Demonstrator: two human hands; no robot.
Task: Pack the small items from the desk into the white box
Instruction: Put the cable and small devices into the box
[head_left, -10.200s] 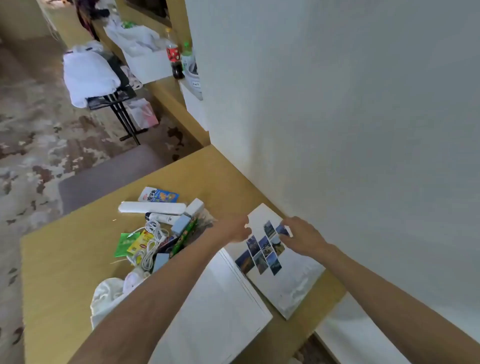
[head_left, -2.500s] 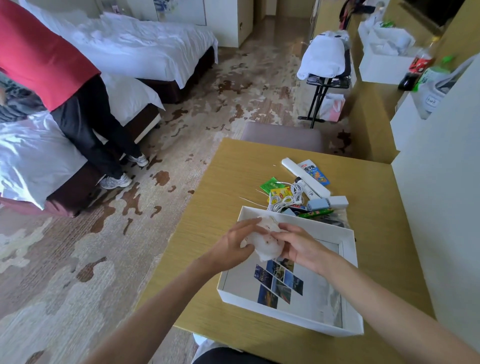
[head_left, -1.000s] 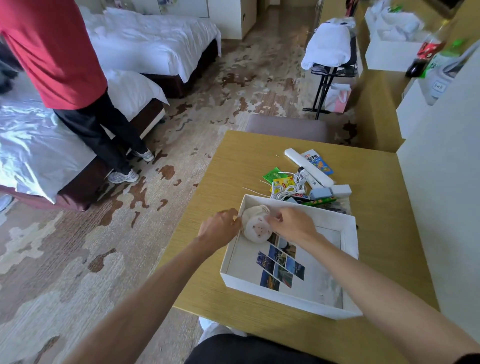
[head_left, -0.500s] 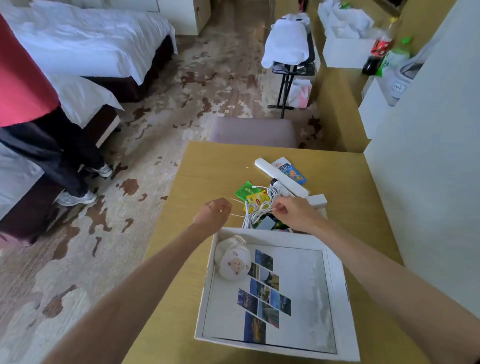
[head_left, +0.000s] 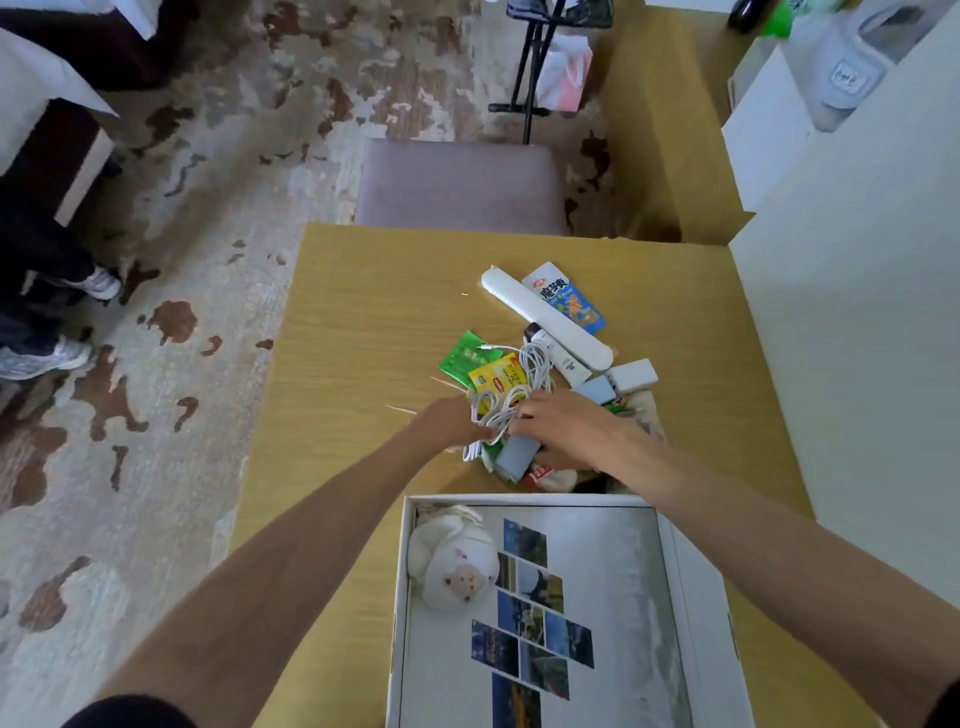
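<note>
The white box (head_left: 693, 582) lies open on the near part of the desk, with a photo-printed sheet on its floor. A round white plush pouch (head_left: 453, 558) rests in its far left corner. Beyond the box sits a pile of small items. My left hand (head_left: 451, 422) and my right hand (head_left: 563, 428) both grip a tangled white cable (head_left: 511, 397) at the pile's near side. A grey-blue block (head_left: 515, 457) shows under my right hand. Farther back lie green (head_left: 465, 356) and yellow (head_left: 496, 374) sachets, a long white bar (head_left: 545, 319), a blue snack packet (head_left: 569, 301) and a white adapter (head_left: 631, 375).
The wooden desk (head_left: 363, 338) has a white wall (head_left: 857, 338) along its right side. A mauve chair seat (head_left: 457, 187) is pushed against the far edge. A person's shoes (head_left: 47, 356) stand on the patterned carpet at left. A black folding stand (head_left: 530, 67) is beyond the chair.
Both hands have left the plush pouch in the box, reached forward to the pile and closed on the white cable. The view has tilted down.
</note>
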